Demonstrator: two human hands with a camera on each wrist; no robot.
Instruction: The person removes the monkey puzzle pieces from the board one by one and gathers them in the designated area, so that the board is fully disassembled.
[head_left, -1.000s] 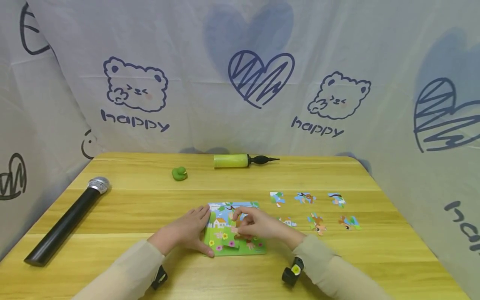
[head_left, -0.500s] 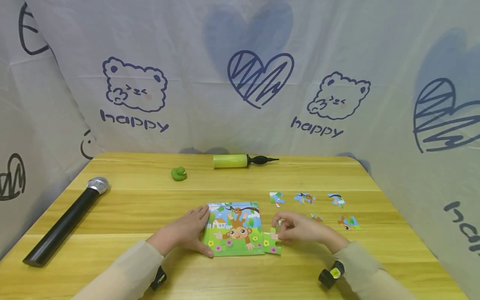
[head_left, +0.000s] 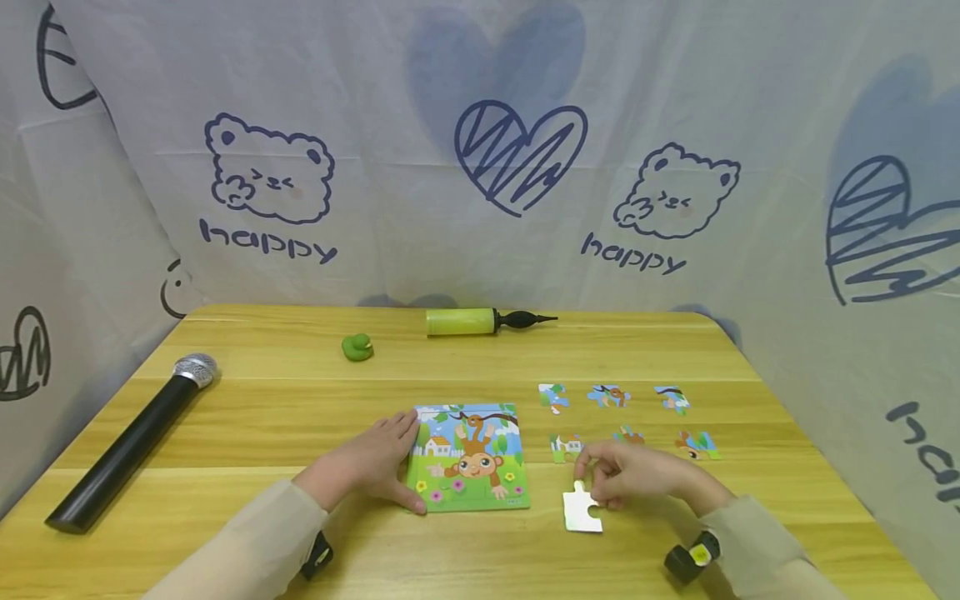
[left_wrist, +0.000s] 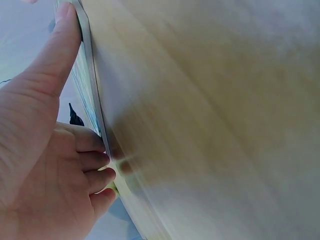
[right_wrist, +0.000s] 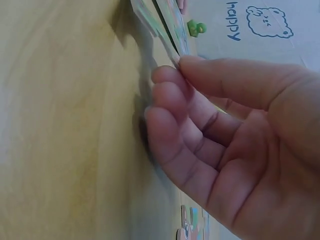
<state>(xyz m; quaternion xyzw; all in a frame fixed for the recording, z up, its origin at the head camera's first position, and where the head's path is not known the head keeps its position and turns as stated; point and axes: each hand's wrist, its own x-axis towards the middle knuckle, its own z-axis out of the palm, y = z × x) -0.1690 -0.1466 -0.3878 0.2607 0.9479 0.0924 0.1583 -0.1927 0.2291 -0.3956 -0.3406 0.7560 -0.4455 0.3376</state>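
Observation:
A square puzzle board (head_left: 468,458) with a monkey, a house and flowers lies mid-table. My left hand (head_left: 369,467) rests at its left side, fingers along the edge and thumb at the near left corner; in the left wrist view the thumb (left_wrist: 55,55) touches the board's edge. To the right of the board, my right hand (head_left: 633,477) pinches a jigsaw piece (head_left: 581,510) between thumb and fingers. That piece looks bright white from glare in the head view. In the right wrist view the held piece (right_wrist: 159,32) is seen nearly edge-on, close over the table.
Several loose jigsaw pieces (head_left: 611,396) lie in two rows right of the board, the nearer row partly behind my right hand. A microphone (head_left: 142,446) lies at left. A green rubber duck (head_left: 357,347) and a yellow hand pump (head_left: 461,322) sit toward the back.
My right hand has moved from over the board to its right, carrying the jigsaw piece and tilting it so that it glares white. My left hand has stayed put.

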